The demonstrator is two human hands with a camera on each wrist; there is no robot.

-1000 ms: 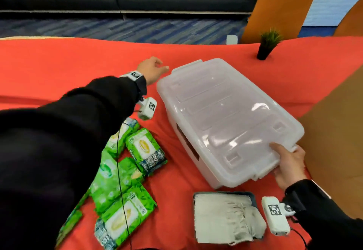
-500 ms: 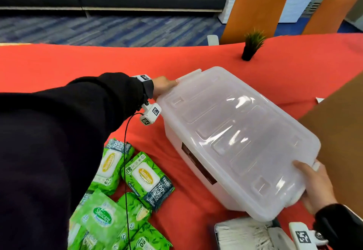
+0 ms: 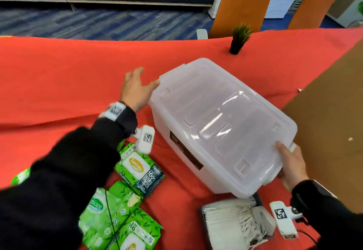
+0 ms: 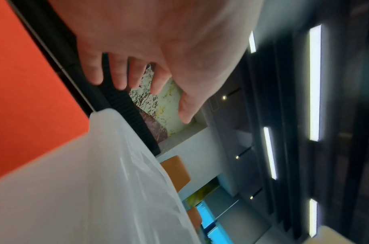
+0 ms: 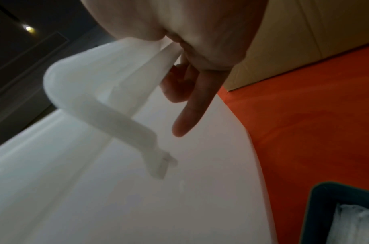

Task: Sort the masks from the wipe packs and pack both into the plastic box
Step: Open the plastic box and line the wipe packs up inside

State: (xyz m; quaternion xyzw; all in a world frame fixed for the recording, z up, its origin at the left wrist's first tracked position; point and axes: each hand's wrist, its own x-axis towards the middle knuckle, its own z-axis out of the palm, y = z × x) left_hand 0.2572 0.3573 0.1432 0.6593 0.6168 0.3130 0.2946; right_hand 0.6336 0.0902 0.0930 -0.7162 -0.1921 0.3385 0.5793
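Note:
The translucent plastic box (image 3: pixel 222 124) stands lidded in the middle of the red table. My left hand (image 3: pixel 138 89) hovers at its far left corner with fingers spread and straight, the thumb touching the lid's edge. In the left wrist view the left hand (image 4: pixel 150 71) holds nothing above the box (image 4: pixel 96 181). At the near right end my right hand (image 3: pixel 290 163) grips the box, thumb on the lid. In the right wrist view its fingers (image 5: pixel 179 85) curl under the rim of the box (image 5: pixel 137 198). Green wipe packs (image 3: pixel 137 168) lie at the near left. White masks (image 3: pixel 231 226) fill a dark tray.
A big cardboard box (image 3: pixel 334 122) stands close on the right, beside my right hand. A small potted plant (image 3: pixel 239 39) sits near the table's far edge. The red cloth (image 3: pixel 68 76) stretches to the left behind my left arm. The mask tray (image 5: pixel 317 206) lies just in front of the plastic box.
My left hand went from the cloth beyond the box to its far left corner, then drew back a little with fingers spread. The right hand kept its grip on the near end.

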